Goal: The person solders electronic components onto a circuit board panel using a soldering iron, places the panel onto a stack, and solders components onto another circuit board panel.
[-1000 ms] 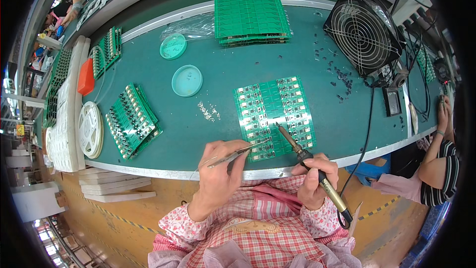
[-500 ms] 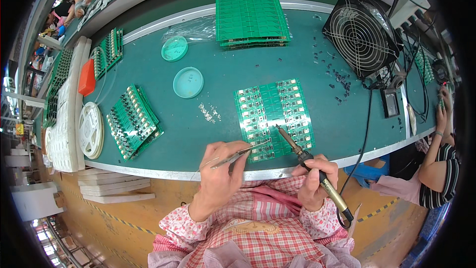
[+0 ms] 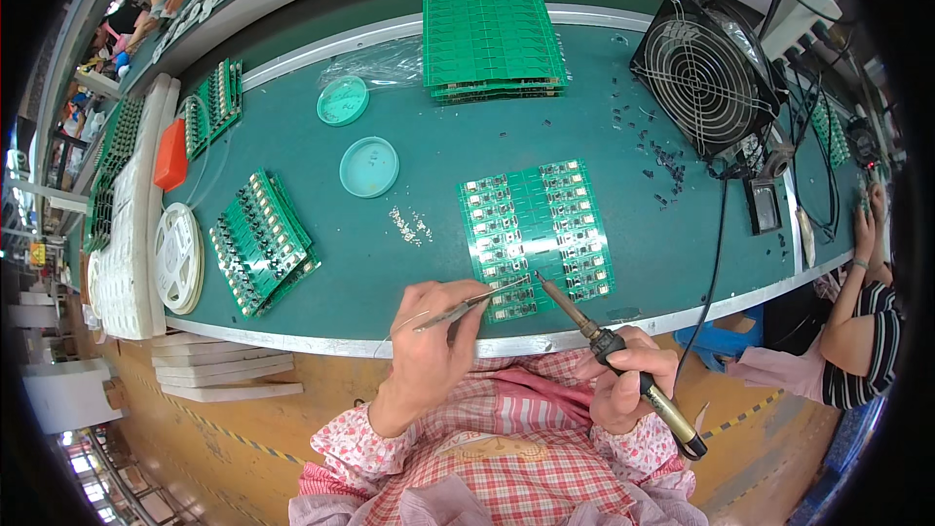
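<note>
A green circuit board panel (image 3: pixel 536 242) with two columns of small parts lies flat at the bench's front edge. My left hand (image 3: pixel 434 336) is closed around metal tweezers (image 3: pixel 454 313), whose tips reach over the panel's lower middle. A thin wire (image 3: pixel 408 320) also runs out by these fingers; I cannot tell if it is gripped. In my right hand (image 3: pixel 633 380) is a soldering iron (image 3: pixel 623 357), slanting up to the left. Its tip is close to the tweezers' tips, over the panel; whether it touches the board cannot be made out.
Small white parts (image 3: pixel 410 226) and two teal dishes (image 3: pixel 369 168) lie left of the panel. Stacked boards stand behind (image 3: pixel 495 44) and left (image 3: pixel 261 244). A black fan (image 3: pixel 703 78), scattered black parts (image 3: pixel 665 161) and the iron's cable (image 3: pixel 718 244) are right. A co-worker's arm (image 3: pixel 845 302) shows far right.
My right hand has brought the iron's tip down and slightly left, nearer the tweezers' tips. My left hand stays almost in place. The panel sits about the same.
</note>
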`<act>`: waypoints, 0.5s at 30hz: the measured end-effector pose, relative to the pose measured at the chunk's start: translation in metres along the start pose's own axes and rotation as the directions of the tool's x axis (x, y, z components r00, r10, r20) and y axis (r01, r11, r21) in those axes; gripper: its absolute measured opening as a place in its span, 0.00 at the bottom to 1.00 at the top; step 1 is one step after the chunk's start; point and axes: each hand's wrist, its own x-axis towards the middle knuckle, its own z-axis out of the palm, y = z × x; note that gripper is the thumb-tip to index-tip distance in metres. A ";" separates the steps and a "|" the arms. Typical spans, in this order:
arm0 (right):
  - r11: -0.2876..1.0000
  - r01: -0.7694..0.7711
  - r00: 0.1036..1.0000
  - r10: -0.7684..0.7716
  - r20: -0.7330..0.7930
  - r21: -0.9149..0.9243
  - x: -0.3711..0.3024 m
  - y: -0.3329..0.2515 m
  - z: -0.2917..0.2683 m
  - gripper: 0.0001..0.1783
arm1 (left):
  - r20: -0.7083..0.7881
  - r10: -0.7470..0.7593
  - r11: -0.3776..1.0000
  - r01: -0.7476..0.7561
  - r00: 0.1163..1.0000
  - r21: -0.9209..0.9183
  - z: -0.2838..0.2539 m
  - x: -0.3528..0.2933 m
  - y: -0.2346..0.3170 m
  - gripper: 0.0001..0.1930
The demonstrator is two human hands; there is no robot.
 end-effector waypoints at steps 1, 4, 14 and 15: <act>1.000 0.014 1.000 -0.014 0.011 -0.006 0.000 0.000 0.000 0.11 | 0.002 0.003 1.000 -0.003 1.000 0.000 0.000 0.000 0.000 0.10; 0.999 0.046 0.999 -0.046 0.019 -0.002 0.001 0.000 0.000 0.11 | 0.002 0.009 1.000 -0.009 1.000 0.000 0.000 0.000 0.000 0.10; 0.999 0.053 0.998 -0.053 0.015 0.012 0.001 0.002 0.003 0.09 | -0.003 0.007 1.000 -0.007 1.000 0.013 0.000 0.000 0.000 0.10; 0.998 0.056 0.998 -0.056 0.013 0.015 0.002 0.002 0.004 0.09 | -0.003 0.006 1.000 -0.006 1.000 0.012 0.000 0.000 0.000 0.10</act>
